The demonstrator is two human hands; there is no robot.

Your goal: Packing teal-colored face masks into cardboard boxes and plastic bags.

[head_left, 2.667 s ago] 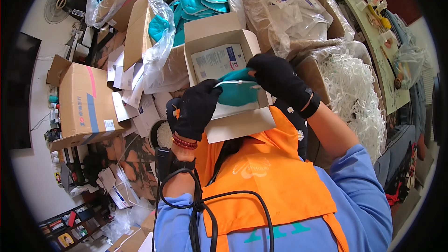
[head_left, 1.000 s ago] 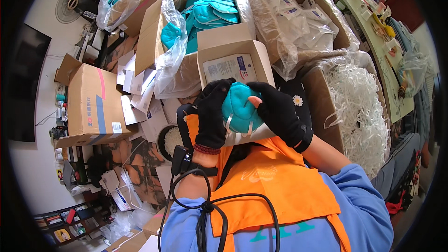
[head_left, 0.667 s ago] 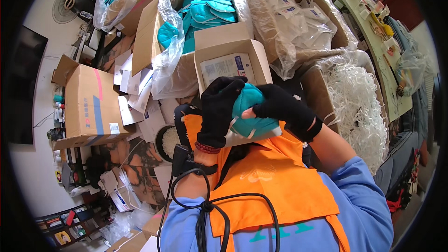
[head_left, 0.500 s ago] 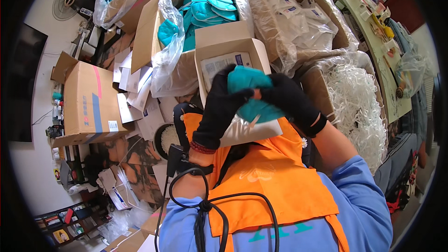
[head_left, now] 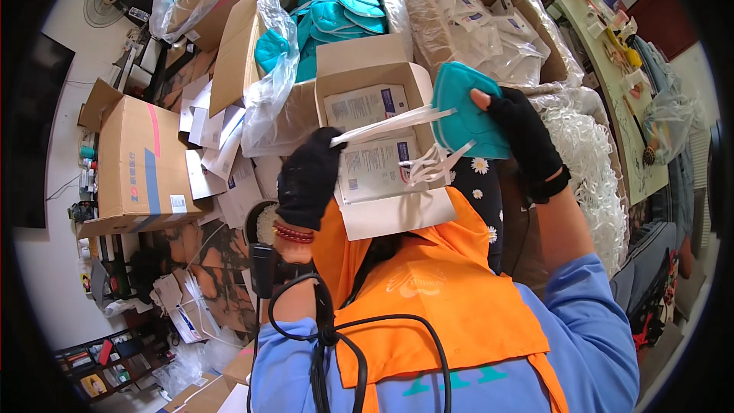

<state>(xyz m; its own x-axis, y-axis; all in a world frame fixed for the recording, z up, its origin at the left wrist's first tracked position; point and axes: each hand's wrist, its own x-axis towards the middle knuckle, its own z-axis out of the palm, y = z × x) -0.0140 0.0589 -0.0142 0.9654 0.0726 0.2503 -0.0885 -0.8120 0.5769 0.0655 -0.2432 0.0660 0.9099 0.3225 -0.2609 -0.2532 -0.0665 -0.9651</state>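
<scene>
In my right hand [head_left: 527, 126], gloved in black with bare fingertips, is a teal cup-shaped face mask [head_left: 462, 111], held with the thumb on its face. My left hand [head_left: 307, 176], also black-gloved, pinches the white elastic straps [head_left: 394, 122] and pulls them taut to the left of the mask. Other strap loops hang slack under the mask's lower edge. Below the straps, a small open carton [head_left: 401, 218] rests at my lap with flat printed packets [head_left: 375, 172] inside.
A lined box of teal masks [head_left: 348, 11] stands ahead, beside a box of clear packets [head_left: 489, 30]. White elastic straps fill a bag-lined box [head_left: 585, 160] at right. A brown carton [head_left: 149, 160] and folded white boxes [head_left: 222, 138] lie left. A cluttered table [head_left: 604, 69] runs far right.
My hands have moved apart. The right has carried the mask up and to the right, while the left has drawn the white straps out to the left, uncovering the packets in the carton.
</scene>
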